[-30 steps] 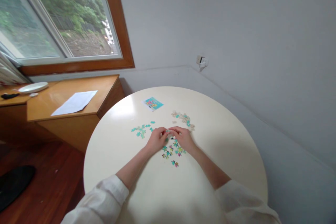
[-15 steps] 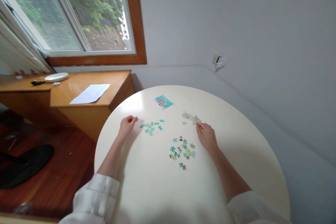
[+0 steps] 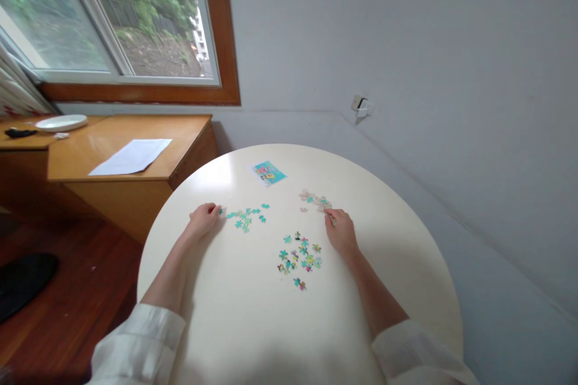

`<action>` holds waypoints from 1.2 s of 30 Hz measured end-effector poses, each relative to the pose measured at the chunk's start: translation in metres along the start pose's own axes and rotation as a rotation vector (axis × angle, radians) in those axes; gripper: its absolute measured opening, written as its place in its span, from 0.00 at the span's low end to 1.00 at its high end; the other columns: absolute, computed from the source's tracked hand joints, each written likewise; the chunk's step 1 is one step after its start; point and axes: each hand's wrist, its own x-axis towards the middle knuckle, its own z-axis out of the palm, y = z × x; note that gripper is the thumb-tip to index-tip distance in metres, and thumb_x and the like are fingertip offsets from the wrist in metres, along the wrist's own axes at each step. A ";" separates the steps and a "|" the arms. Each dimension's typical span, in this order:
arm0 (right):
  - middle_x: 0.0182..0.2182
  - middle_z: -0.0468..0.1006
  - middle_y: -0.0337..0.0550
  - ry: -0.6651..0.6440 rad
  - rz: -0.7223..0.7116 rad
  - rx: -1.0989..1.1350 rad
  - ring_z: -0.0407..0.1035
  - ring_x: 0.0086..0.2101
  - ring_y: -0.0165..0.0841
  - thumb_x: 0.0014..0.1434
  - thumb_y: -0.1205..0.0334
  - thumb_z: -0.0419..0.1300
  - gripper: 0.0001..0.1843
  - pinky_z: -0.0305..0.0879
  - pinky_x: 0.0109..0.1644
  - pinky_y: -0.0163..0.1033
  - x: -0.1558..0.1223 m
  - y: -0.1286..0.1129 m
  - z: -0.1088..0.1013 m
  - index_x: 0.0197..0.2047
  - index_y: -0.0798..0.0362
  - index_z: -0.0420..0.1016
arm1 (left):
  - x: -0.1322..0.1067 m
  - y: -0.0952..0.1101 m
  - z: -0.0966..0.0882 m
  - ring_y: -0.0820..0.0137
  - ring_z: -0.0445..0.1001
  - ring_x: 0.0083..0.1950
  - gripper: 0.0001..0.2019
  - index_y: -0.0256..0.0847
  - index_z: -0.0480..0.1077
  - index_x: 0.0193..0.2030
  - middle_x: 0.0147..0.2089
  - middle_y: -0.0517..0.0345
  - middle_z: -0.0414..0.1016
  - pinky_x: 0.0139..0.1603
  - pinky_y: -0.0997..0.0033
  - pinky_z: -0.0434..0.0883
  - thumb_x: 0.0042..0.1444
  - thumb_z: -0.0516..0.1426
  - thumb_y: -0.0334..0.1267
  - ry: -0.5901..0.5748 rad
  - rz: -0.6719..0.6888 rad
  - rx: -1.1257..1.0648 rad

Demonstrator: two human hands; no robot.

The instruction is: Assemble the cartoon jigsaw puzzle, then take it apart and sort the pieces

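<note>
My left hand (image 3: 203,220) is closed in a pinch, with a small teal jigsaw piece (image 3: 221,212) at its fingertips. Just right of it lies a loose group of teal and green jigsaw pieces (image 3: 245,216), spread on the round cream table (image 3: 235,313). My right hand (image 3: 342,232) has its fingers pinched at the near edge of a pile of mostly face-down, pale pieces (image 3: 311,198). A pale piece shows partly under those fingers; the rest is hidden. Between the hands, closer to me, sits a cluster of multicoloured pieces (image 3: 302,255).
A colourful picture card (image 3: 269,174) lies at the table's far side. To the left stands a wooden desk (image 3: 189,132) with a white paper sheet (image 3: 130,157) and a white plate (image 3: 62,123). A wall with a socket (image 3: 361,104) rises behind the table.
The whole view has shifted, so things appear farther left. My left hand has come slightly nearer to me beside the teal group. My right hand stays at the pale pile.
</note>
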 end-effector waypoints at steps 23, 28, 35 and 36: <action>0.38 0.74 0.49 -0.037 -0.131 -0.045 0.66 0.39 0.39 0.56 0.64 0.48 0.15 0.61 0.45 0.45 -0.004 -0.003 0.005 0.40 0.54 0.74 | 0.000 -0.002 0.010 0.58 0.71 0.38 0.17 0.39 0.66 0.22 0.32 0.47 0.76 0.42 0.60 0.59 0.55 0.45 0.43 0.071 -0.057 0.088; 0.39 0.74 0.49 -0.043 -0.126 -0.064 0.66 0.40 0.39 0.56 0.64 0.48 0.15 0.60 0.45 0.45 -0.005 -0.005 0.004 0.40 0.55 0.74 | 0.000 -0.003 0.011 0.55 0.70 0.40 0.16 0.39 0.67 0.22 0.31 0.46 0.75 0.43 0.56 0.58 0.54 0.47 0.42 0.080 -0.059 0.111; 0.43 0.76 0.49 -0.079 -0.188 -0.071 0.67 0.45 0.38 0.58 0.64 0.47 0.15 0.57 0.49 0.46 -0.005 -0.022 0.007 0.44 0.53 0.73 | -0.004 -0.001 0.007 0.51 0.68 0.42 0.15 0.39 0.64 0.20 0.29 0.46 0.74 0.44 0.53 0.57 0.52 0.50 0.45 0.110 -0.079 0.143; 0.46 0.75 0.49 -0.106 -0.217 -0.068 0.66 0.48 0.38 0.59 0.64 0.47 0.16 0.56 0.51 0.46 -0.005 -0.026 0.009 0.46 0.52 0.72 | -0.004 -0.001 0.007 0.51 0.68 0.42 0.16 0.40 0.63 0.19 0.28 0.47 0.73 0.44 0.53 0.57 0.52 0.50 0.46 0.114 -0.084 0.133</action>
